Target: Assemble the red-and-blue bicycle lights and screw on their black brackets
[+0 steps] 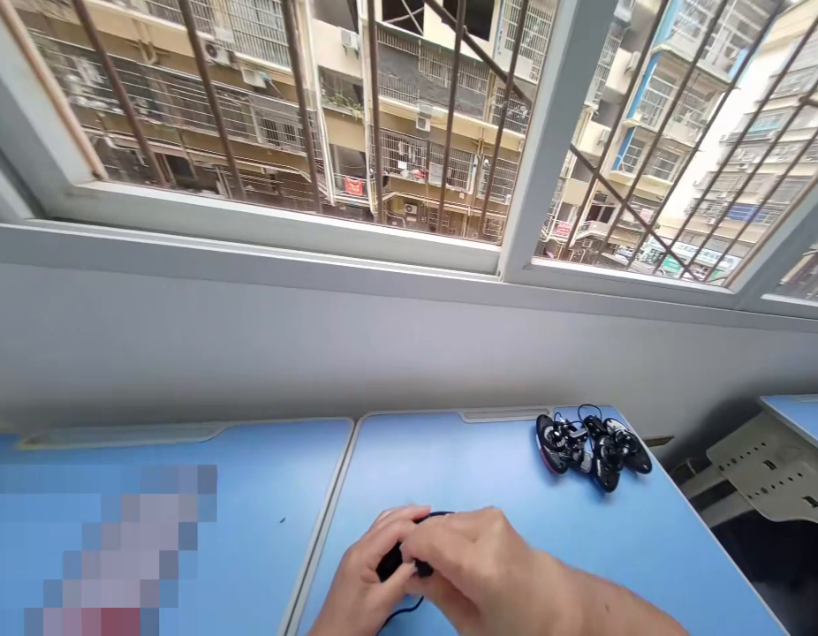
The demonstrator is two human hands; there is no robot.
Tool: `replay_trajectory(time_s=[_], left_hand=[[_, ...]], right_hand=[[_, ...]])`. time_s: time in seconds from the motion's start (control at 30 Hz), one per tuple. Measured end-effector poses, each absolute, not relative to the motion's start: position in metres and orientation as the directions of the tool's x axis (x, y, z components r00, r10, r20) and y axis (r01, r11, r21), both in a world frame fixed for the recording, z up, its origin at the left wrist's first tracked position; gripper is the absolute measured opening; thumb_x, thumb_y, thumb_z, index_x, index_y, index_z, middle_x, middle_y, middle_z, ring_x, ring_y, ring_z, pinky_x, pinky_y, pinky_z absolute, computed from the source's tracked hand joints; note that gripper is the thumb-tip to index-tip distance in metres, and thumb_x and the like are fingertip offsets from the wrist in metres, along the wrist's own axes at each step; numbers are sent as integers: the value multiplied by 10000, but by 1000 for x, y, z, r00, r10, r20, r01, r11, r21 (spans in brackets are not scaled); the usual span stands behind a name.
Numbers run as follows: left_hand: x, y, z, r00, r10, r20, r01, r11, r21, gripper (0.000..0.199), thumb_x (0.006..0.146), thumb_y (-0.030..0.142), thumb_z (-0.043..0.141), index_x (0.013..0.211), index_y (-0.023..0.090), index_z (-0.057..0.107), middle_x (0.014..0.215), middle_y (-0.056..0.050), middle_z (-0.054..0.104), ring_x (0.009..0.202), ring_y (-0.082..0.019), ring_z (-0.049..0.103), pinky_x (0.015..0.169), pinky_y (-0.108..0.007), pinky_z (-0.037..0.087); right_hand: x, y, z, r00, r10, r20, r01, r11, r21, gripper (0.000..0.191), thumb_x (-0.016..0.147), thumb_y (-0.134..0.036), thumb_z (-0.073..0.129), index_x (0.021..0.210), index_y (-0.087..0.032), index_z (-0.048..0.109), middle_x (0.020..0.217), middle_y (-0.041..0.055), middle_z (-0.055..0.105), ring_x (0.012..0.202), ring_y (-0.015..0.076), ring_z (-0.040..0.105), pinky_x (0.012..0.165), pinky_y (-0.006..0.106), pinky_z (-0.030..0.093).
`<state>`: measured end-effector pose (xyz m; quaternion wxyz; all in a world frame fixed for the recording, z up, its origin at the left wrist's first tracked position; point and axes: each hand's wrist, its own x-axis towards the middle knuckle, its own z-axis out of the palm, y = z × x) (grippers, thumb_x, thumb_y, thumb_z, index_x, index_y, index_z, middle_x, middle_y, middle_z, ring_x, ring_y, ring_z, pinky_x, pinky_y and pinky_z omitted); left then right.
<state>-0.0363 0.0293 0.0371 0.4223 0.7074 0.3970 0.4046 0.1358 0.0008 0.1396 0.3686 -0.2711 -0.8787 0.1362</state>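
Note:
Low in the middle, both my hands come together over the blue desk (502, 477). My left hand (366, 570) is curled around a black corded computer mouse (388, 563), mostly covered by fingers. From the right, my right hand (472, 561) crosses over it, fingers pinched at a small black bunch of the mouse's cable (422, 568). One loop of thin black cord shows above the fingers and another strand hangs below the left hand. Toward the back right corner of the desk lies a cluster of several black and silver mice (591, 449) with bundled cables.
A second blue desk (269, 477) adjoins on the left, with a blurred-out patch over part of it. Behind the desks rises a white wall (316, 344) under barred windows. Another desk (780, 450) with a perforated grey side panel stands at the right.

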Motion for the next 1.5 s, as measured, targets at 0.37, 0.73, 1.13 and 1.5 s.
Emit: replay_trajectory(time_s=[0.37,0.73,1.13,1.5], left_hand=[[-32,37,41,332,908,255,186,-328,926,221,758,432,674,819,228,732,828,-40,730,856,-277,670,783,-301,552],[-20,26,64,286,936,204,163,-257,953,41,696,220,579,683,183,593,804,-14,673,788,-200,603,750,-283,475],[-19,25,62,316,922,223,118,-272,955,55,688,190,580,719,194,625,881,-35,701,872,-208,622,801,-280,486],[-20,26,57,307,919,248,127,-298,946,46,728,232,600,726,200,634,963,-58,716,931,-227,631,841,-313,488]], right_hand=[[143,16,131,-619,615,488,375,778,-505,141,945,-277,495,1038,-201,568,896,45,718,754,124,656,704,205,527],[166,31,153,-755,519,401,124,713,-690,303,946,-174,479,1236,-178,568,1038,89,705,908,134,647,739,250,538],[165,18,154,-704,595,387,354,767,-535,229,998,-278,410,964,-181,615,717,4,631,583,89,485,550,184,413],[155,5,135,-519,656,548,423,754,-502,105,966,-214,430,989,-207,531,723,-13,588,512,80,425,475,174,358]])
